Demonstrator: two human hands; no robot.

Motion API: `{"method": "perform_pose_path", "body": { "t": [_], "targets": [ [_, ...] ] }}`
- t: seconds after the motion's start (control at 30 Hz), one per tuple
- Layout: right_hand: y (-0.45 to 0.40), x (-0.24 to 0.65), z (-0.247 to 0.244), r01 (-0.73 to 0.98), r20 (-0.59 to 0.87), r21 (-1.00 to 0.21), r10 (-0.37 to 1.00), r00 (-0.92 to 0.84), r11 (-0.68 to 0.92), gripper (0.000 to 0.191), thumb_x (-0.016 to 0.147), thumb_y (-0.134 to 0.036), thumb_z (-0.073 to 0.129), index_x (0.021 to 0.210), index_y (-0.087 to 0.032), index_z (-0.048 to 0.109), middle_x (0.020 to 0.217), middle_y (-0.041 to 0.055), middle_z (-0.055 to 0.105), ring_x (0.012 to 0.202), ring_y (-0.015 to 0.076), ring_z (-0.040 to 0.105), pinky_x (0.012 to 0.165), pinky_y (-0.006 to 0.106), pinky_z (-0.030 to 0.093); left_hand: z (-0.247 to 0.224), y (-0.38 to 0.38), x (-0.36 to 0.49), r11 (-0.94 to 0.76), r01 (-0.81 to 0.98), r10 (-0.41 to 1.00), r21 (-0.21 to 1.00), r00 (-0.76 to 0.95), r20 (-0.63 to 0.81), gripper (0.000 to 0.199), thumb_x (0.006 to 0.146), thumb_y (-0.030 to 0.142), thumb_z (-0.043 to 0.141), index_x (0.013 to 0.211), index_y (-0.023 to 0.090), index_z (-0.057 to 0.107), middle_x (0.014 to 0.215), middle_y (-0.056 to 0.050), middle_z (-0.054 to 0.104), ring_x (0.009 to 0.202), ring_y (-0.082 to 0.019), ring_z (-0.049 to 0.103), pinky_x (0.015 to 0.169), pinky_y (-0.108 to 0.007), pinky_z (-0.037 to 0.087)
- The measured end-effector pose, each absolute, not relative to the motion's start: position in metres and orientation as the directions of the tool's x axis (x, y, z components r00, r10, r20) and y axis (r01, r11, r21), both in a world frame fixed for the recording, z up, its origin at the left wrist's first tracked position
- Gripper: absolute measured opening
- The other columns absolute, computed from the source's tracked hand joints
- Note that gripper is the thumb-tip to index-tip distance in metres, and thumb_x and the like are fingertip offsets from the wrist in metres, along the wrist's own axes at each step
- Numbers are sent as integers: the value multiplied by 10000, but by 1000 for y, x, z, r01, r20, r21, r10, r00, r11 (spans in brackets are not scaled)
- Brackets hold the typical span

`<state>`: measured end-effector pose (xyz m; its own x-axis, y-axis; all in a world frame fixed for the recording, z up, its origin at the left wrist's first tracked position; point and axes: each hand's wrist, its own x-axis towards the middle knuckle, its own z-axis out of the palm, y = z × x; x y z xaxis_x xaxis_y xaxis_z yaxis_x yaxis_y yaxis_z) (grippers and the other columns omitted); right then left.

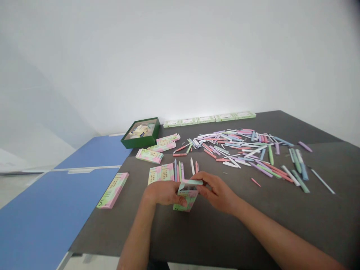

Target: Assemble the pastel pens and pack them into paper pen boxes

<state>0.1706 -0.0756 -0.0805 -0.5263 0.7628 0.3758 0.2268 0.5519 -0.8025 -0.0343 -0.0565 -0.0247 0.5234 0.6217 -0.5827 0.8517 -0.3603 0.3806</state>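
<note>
My left hand [164, 192] is closed around a small green-and-pink cardboard pen box [188, 202], thumb on its front. The box is tilted with its open top end towards me, and a pale flap [191, 182] stands out from that end. Fingers of my right hand [213, 190] pinch the box's right edge by the flap. Just behind the hands lie several pens [179, 170] side by side, with a white pen [192, 166] and a pink pen [196, 167] a little apart. Two flat printed boxes [161, 172] lie beside them, partly covered by my left hand.
A loose heap of pastel pens and pen parts [233, 146] spreads across the dark table [281, 225]. More printed boxes [149, 155] lie at left, one box [113, 190] near the edge. A green tray [140, 141] holds packets. Pale boxes [206, 119] line the wall.
</note>
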Motion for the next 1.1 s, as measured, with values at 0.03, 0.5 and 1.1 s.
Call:
{"method": "perform_pose_path", "body": {
  "t": [0.03,0.5,1.1],
  "targets": [
    [-75,168,-80,214,388,-804,762,-519,555,179,856,-189,458,1013,-174,543,868,42,600,754,152,545,685,261,419,-24,-56,-34,-358,854,623,379,520,-584,359,749,389,629,1086,268,597,991,33,681,873,-199,605,712,-212,424],
    [-60,169,-74,328,390,-826,884,-257,459,231,762,-66,437,855,-163,625,728,6,604,610,115,533,564,218,372,1,-91,-44,-351,876,669,332,482,-566,854,824,602,464,1444,176,61,1390,-156,389,1190,-318,429,919,-355,344],
    [-77,188,-90,9,607,-709,617,-500,705,244,866,-253,521,1094,-186,576,955,81,597,848,156,556,736,275,447,-11,-131,-35,-279,891,723,358,440,-532,885,753,451,623,1446,234,118,1419,-110,342,1198,-326,438,922,-400,395]
  ]
}}
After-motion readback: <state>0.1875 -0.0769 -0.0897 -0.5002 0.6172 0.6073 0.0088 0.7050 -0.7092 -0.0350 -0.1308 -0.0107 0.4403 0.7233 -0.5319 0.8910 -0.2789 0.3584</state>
